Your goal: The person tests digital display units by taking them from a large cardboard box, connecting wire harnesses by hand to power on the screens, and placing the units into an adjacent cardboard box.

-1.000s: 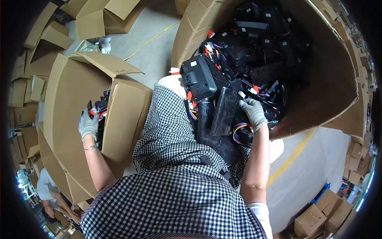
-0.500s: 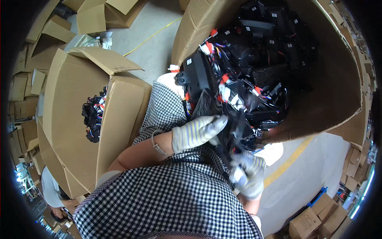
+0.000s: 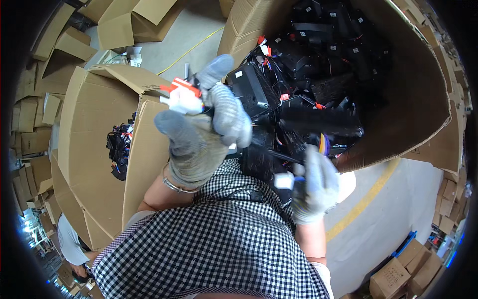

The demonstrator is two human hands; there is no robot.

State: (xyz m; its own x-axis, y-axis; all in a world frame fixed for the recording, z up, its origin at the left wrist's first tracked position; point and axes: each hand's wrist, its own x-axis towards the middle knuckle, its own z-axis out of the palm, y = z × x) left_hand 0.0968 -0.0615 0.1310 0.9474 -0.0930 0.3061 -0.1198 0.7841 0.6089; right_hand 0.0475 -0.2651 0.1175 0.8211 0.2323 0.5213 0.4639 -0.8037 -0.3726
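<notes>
My left hand (image 3: 206, 129), in a grey striped knit glove, is raised between two cartons. Its fingers close on a wire bundle with red and white connectors (image 3: 185, 97). My right hand (image 3: 316, 187), gloved and smeared by motion, is lower right. It seems closed round a cable with a white plug (image 3: 285, 181). A dark cable (image 3: 276, 153) stretches between the hands. Beyond them, a big tilted carton (image 3: 423, 99) holds many black plastic housings (image 3: 249, 92) with coloured wires. One blurred black housing (image 3: 318, 121) lies above my right hand.
At left stands an open carton (image 3: 149, 139) with black wire bundles (image 3: 118, 154) inside. Empty-looking boxes (image 3: 117, 30) lie farther off. A yellow cord (image 3: 191, 50) crosses the floor. Small cartons (image 3: 391, 279) sit at lower right. Another person (image 3: 72, 244) is at the left edge.
My left hand has lifted up and left, now with red and white connectors in its fingers. The right hand has shifted slightly up, and a cable is drawn out between them.
</notes>
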